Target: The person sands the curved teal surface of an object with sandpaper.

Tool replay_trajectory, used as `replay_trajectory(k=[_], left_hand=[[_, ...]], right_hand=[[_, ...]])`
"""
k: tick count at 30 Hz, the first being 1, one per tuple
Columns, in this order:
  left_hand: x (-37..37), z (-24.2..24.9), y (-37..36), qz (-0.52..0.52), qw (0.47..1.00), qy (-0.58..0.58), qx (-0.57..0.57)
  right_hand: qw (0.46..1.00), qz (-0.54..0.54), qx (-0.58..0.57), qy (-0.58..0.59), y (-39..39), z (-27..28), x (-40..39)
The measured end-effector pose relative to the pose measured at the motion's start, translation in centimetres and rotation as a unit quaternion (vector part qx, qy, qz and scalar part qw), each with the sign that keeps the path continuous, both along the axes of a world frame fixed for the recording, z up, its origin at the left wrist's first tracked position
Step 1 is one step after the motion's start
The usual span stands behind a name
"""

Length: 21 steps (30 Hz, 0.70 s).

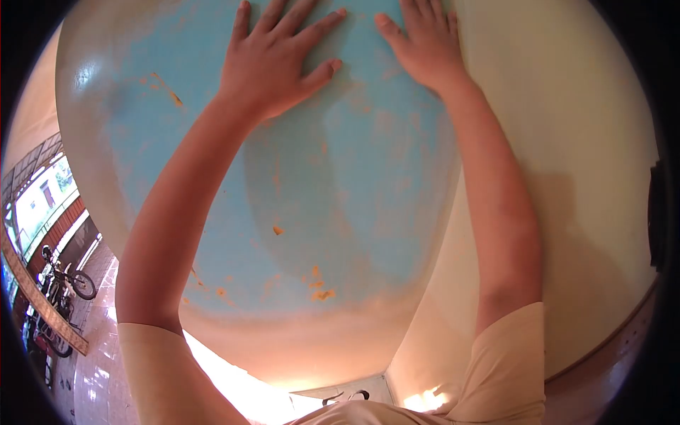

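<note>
A large blue surface (382, 205) with worn, brownish patches and a beige border fills the middle of the head view. My left hand (273, 64) lies flat against its upper part, fingers spread, holding nothing. To the right, near the surface's upper right edge, my right hand (427, 46) also rests on it with fingers apart and nothing held. The topmost fingertips of both hands reach the frame's top edge. Small orange chipped spots (322, 294) show low on the surface, below my hands.
A plain beige wall (595, 142) stands at the right. At the far left are parked motorcycles (60, 290), a brown strip (42, 304), a shiny tiled floor (95, 375) and a bright opening with a railing. Light glares near the bottom.
</note>
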State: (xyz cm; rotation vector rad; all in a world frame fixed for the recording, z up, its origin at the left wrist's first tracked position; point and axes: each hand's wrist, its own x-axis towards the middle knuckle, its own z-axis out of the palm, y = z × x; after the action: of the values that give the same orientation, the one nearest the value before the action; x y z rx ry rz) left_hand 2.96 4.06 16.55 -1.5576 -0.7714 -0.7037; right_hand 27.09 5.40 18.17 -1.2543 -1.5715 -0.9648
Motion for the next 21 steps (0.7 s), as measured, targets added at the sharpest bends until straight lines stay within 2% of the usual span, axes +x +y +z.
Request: replay_trajectory(k=[1, 5, 7, 10, 12, 14, 16, 18, 21], left_hand=[[0.1, 0.6, 0.3, 0.003, 1.000, -0.009, 0.015], [1.6, 1.7, 1.7, -0.013, 0.996, -0.041, 0.073], [2.6, 1.8, 1.2, -0.004, 0.996, -0.055, 0.066], [2.4, 1.8, 1.2, -0.011, 0.997, -0.063, 0.054], [1.7, 2.5, 1.2, -0.027, 0.996, -0.054, 0.059], [0.7, 2.6, 1.0, -0.034, 0.998, -0.030, 0.039], [-1.7, 3.1, 0.3, -0.008, 0.998, -0.045, 0.051], [-4.7, 3.7, -0.8, 0.018, 0.996, -0.058, 0.062], [-9.6, 4.3, -3.1, 0.065, 0.982, -0.174, 0.018]], right_hand=[[0.999, -0.028, -0.017, 0.015, -1.0, 1.0, -0.4], [1.000, -0.007, 0.016, 0.003, -0.5, 3.2, 0.8], [0.999, -0.035, 0.020, -0.004, -0.4, 4.0, 1.0], [0.998, -0.001, 0.036, 0.055, -0.9, 2.3, -1.0], [0.998, -0.005, 0.061, 0.019, -0.1, 1.3, -1.9], [0.993, -0.018, 0.091, -0.074, -0.7, -0.7, -3.4], [0.992, -0.001, 0.089, -0.086, -0.4, -0.4, -3.2], [0.996, 0.012, 0.010, -0.089, -1.6, 0.1, -2.5], [0.997, -0.023, 0.037, -0.069, -0.5, 1.8, -0.4]])
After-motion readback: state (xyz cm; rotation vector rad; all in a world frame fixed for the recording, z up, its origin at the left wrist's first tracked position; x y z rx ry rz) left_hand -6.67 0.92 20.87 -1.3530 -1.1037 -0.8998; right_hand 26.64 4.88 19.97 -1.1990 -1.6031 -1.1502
